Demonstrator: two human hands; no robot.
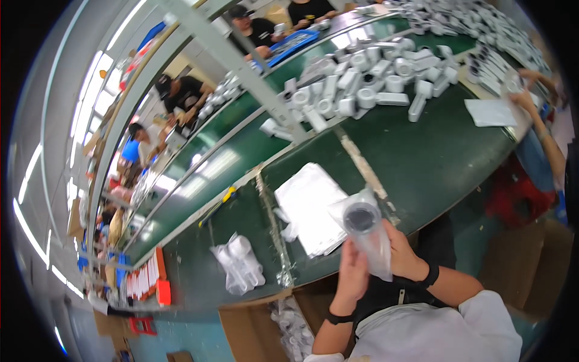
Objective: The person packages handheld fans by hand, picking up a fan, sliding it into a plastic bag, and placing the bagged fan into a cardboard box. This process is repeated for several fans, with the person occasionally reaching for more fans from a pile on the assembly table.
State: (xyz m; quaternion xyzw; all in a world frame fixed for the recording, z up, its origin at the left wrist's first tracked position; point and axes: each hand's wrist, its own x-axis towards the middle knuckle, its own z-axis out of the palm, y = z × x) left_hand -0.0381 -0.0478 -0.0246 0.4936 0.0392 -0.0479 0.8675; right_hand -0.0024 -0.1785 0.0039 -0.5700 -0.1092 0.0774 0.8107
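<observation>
In front of my body I hold a white handheld device with a round, dark-faced end (360,218), inside a clear plastic bag (379,256). My right hand (403,253) grips the bag from the right side. My left hand (353,271) closes on its left side, with the fingers partly blurred. Just beyond my hands lies a stack of flat white plastic bags (310,205) on the green table (434,163). To the left, a couple of bagged devices (237,264) rest near the table's edge.
A large heap of loose white devices (371,78) spreads across the far side. Below the edge stands an open cardboard box (250,332) containing bagged pieces. A yellow-handled tool (228,194) lies by the rail. At the right, another person's hands (526,96) work beside a white bag (490,113).
</observation>
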